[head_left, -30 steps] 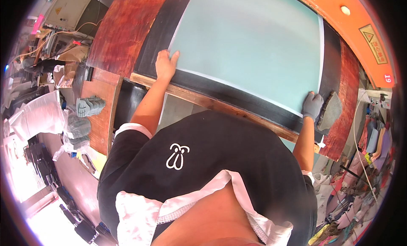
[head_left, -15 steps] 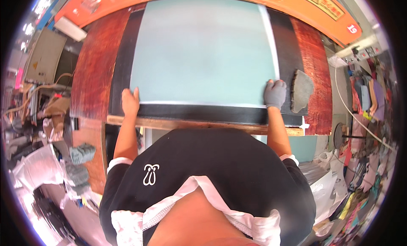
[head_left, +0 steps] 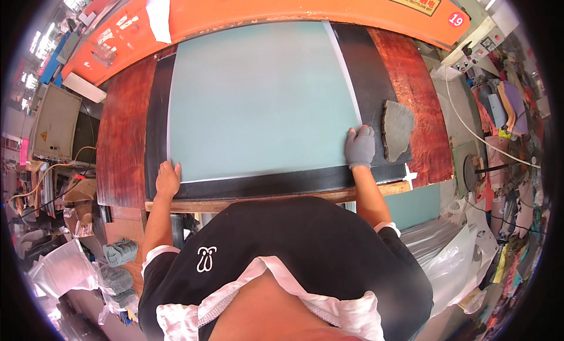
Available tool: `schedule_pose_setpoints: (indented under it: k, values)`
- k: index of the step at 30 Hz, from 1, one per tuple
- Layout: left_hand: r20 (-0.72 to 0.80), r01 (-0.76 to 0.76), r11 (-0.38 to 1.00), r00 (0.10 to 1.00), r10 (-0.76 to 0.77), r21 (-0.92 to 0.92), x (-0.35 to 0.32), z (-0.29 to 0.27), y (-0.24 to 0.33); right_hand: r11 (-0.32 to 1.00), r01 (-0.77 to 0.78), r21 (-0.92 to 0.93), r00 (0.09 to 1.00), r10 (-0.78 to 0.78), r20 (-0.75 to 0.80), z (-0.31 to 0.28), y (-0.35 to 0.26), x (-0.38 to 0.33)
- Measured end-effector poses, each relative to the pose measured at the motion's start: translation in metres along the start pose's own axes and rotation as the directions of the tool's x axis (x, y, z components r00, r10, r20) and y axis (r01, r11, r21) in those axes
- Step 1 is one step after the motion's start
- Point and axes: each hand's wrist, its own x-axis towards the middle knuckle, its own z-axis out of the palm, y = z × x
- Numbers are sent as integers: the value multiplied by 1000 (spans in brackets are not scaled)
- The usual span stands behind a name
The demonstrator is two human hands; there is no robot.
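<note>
A large pale green sheet (head_left: pixel 258 106) with white side edges lies flat on a black board (head_left: pixel 264 184). My bare left hand (head_left: pixel 168 179) is closed at the sheet's near left corner, thumb toward the sheet. On the other side my right hand (head_left: pixel 359 147), in a grey glove, is closed over the sheet's right edge close to its near corner. The fingertips of both hands are partly hidden. Just right of the gloved hand, a flat grey slab (head_left: pixel 398 131) with a ragged left edge rests on the board.
Worn red-brown panels (head_left: pixel 120 129) flank the board. A wooden strip (head_left: pixel 346 195) runs along its front edge, close to my body. An orange machine beam (head_left: pixel 252 7) spans the far side. Left stands a metal cabinet (head_left: pixel 56 126); hanging cloth pieces (head_left: pixel 505 106) and plastic wrap (head_left: pixel 452 253) are right.
The whole view has shifted, bringing more of the orange beam into sight. Both hands remain at the sheet's near corners, and the sheet sits slightly differently on the board.
</note>
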Motion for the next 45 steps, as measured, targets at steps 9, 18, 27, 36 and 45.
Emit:
schedule_pose_setpoints:
  k: [9,18,27,36,45]
  values:
    - [-145,-38,999,989,39,12,30,-33,77,999,42,12,995,-41,-91,5,2,0]
    - [60,-409,909,908,414,-81,45,3,207,983,-157,-97,972,136,-192,-74,79,53]
    - [2,-418,904,908,420,-86,48,4,209,905,-356,-234,915,388,107,-69,89,82]
    - [-362,-498,796,853,377,-344,45,13,163,899,-165,-406,897,308,318,-70,85,83]
    - [-144,74,967,983,-111,-243,1,22,11,994,-108,6,991,107,83,-58,102,84]
